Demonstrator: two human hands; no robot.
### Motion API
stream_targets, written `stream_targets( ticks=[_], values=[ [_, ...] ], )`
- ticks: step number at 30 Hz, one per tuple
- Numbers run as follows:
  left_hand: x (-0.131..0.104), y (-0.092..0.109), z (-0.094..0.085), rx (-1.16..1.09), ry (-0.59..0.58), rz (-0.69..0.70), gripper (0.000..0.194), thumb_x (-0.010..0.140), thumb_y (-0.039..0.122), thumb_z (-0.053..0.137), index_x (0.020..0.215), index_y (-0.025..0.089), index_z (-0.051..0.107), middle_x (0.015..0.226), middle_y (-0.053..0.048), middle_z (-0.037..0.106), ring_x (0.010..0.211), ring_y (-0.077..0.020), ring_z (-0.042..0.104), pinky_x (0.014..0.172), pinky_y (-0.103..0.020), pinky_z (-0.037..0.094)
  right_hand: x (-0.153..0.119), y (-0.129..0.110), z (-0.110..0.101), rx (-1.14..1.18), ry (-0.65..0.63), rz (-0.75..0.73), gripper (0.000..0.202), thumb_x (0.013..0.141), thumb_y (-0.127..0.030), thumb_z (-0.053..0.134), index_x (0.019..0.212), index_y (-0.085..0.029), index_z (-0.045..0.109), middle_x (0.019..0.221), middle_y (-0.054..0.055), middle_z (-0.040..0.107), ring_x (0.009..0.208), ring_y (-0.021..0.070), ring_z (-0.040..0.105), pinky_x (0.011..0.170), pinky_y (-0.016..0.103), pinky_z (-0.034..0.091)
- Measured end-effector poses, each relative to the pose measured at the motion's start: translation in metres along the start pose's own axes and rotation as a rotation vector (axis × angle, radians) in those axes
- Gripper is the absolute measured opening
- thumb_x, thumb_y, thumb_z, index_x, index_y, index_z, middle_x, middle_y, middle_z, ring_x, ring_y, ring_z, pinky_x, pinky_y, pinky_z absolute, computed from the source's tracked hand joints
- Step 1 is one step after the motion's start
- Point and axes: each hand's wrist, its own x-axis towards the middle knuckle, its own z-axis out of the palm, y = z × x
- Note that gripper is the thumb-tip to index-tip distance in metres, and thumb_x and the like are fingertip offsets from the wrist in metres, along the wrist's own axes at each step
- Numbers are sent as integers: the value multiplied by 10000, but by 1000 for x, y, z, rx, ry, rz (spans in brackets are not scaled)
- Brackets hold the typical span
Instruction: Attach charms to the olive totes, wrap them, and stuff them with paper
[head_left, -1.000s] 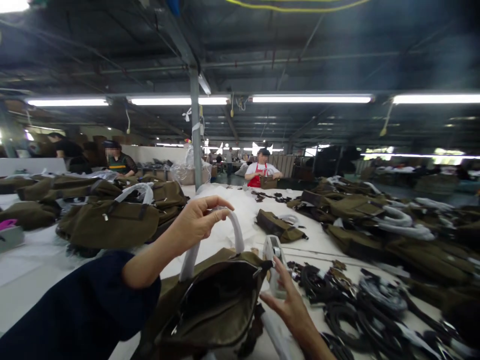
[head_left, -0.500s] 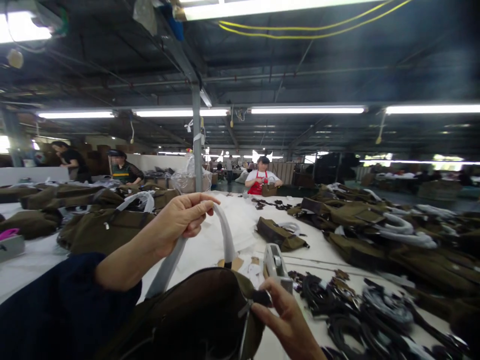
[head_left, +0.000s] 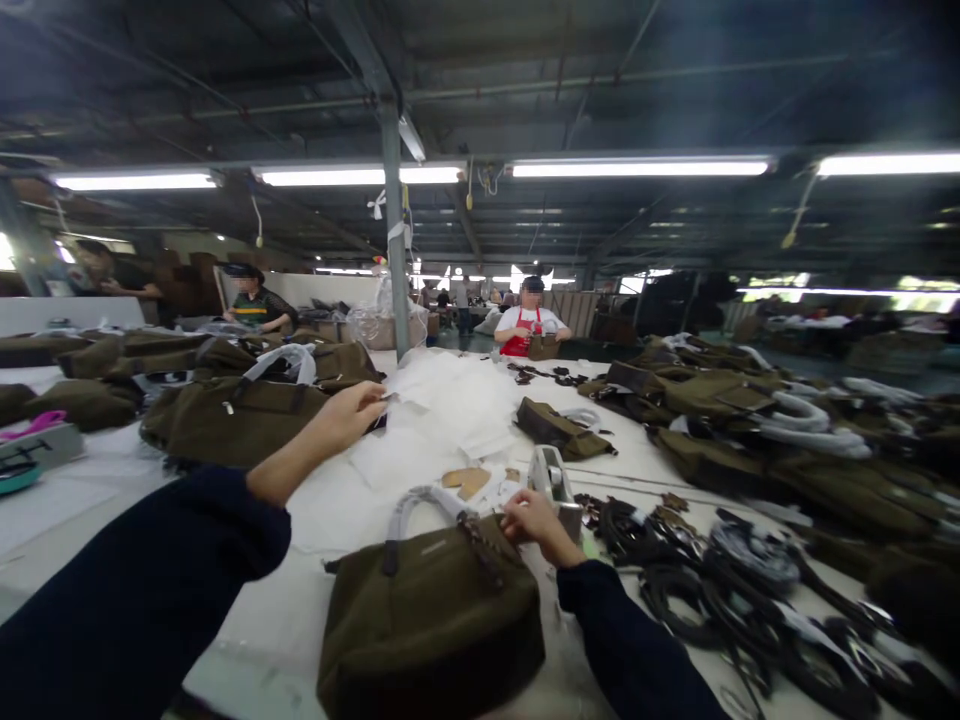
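An olive-green handbag (head_left: 435, 610) stands on the table right in front of me, dark along its base. Its handle (head_left: 431, 496) is wrapped in whitish material and arches up. At the bag's upper right corner, my right hand (head_left: 534, 522) has its fingers closed on the edge. My left hand (head_left: 351, 412) is off the bag, reaching forward with fingers stretched out at the left side of a heap of thin white sheets (head_left: 450, 400). I cannot make out whether its fingertips touch a sheet.
A grey tape dispenser (head_left: 551, 480) stands beyond my right hand. Dark coiled straps (head_left: 697, 600) lie at the right. Olive bags (head_left: 705, 400) are piled on the right, with another bag (head_left: 232, 415) at left. A person in a red apron (head_left: 525, 330) works across the table.
My left hand has let go of the wrapped handle and moved forward to the white sheets. The bag now stands upright, front towards me, instead of gaping open; my right hand stays at its corner.
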Motion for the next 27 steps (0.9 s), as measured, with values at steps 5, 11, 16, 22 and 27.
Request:
stream_targets(
  ticks=[5,11,16,22,27],
  values=[
    [-111,6,99,27,-375,77,604,874,490,554,1392,187,492,1453,-123,495,1330,-293,454,1134,-429,338,-28,2,2,-150,27,-214,122,783,-286,587,866,-197,572,814,32,662,728,175,633,642,297,513],
    [-181,-37,151,45,-738,64,659,952,584,361,1525,279,250,1607,-73,182,1482,-284,154,1203,-544,87,-89,33,1,-739,-319,-605,263,934,-342,513,1060,-246,723,1369,86,581,1293,269,491,1115,459,340],
    [-172,-57,140,43,-837,150,713,904,627,446,1519,331,241,1607,-59,186,1482,-300,143,1197,-544,103,-112,72,10,-945,-307,-510,418,953,-276,449,1356,-267,558,1511,75,406,1396,290,377,1103,476,382],
    [-160,-72,132,81,-854,188,816,831,631,574,1516,316,262,1597,-73,237,1469,-321,194,1190,-538,123,-128,85,41,-982,-86,-479,416,926,-250,479,1325,-306,583,1516,12,391,1399,277,375,1065,453,419],
    [-135,-64,132,92,-623,98,358,938,416,494,1157,207,685,1206,-88,684,1121,-250,618,1012,-367,439,-126,87,56,-888,-8,-481,378,935,-237,477,1272,-329,622,1481,-7,455,1377,264,412,1047,443,422]
  ],
)
